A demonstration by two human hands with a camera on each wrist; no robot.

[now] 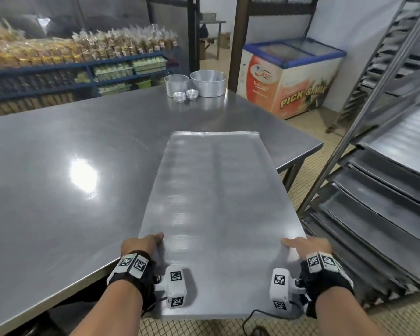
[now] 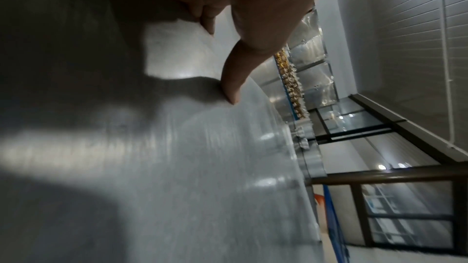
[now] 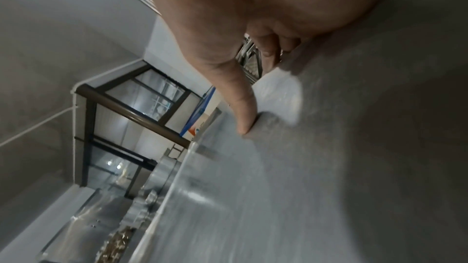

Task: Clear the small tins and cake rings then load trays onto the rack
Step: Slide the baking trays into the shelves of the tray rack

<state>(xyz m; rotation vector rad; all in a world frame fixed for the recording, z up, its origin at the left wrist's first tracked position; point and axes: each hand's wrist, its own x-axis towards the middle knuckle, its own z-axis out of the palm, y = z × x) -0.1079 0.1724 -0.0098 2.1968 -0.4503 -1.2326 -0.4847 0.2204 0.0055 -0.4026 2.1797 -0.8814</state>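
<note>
A long flat metal tray [image 1: 216, 185] hangs partly over the near right corner of the steel table [image 1: 58, 166]. My left hand [image 1: 143, 243] grips its left edge near the close end, thumb on top [image 2: 231, 87]. My right hand [image 1: 303, 246] grips the right edge the same way, thumb pressed on the tray surface [image 3: 244, 115]. Fingers below the tray are hidden. Two cake rings [image 1: 207, 83] and two stacks of small tins [image 1: 186, 95] stand at the table's far end. The tray rack [image 1: 386, 190] stands to the right.
The rack holds several dark trays on its lower runners [image 1: 374, 238]. A chest freezer [image 1: 291, 76] stands beyond the table's far right corner. Shelves of bagged goods [image 1: 70, 57] line the back left wall. Tiled floor [image 1: 308, 170] lies between table and rack.
</note>
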